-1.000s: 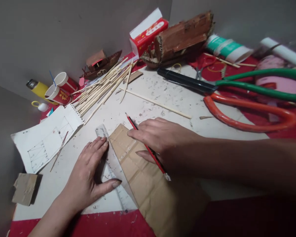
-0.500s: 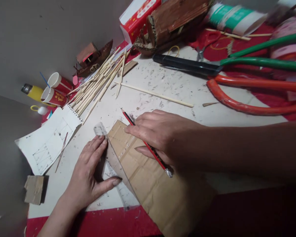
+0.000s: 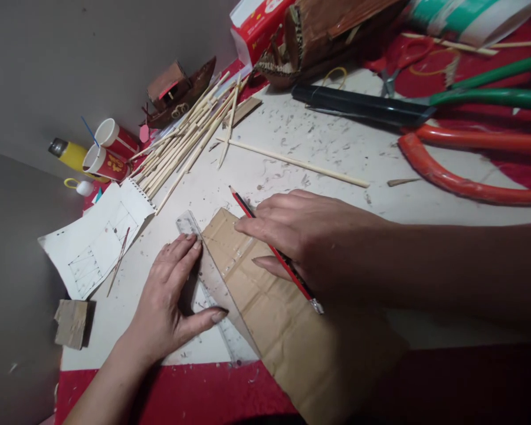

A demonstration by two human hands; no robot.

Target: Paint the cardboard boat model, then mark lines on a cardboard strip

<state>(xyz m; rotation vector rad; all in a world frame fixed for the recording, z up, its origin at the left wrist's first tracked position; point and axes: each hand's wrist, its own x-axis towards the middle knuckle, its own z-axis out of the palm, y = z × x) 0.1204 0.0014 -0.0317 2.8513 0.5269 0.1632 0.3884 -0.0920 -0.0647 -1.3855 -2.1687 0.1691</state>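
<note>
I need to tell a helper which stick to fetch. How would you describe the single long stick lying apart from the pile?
Start at the big shears with green and orange handles at the far right of the white board. Just nearer than the black blades lies one long pale wooden stick, slanting across the board. Unlike the bundled sticks to its left, it lies alone.

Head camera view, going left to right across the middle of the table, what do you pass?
Cardboard scrap → sketch paper → left hand → clear ruler → red pencil → right hand → orange tool handle.
</note>
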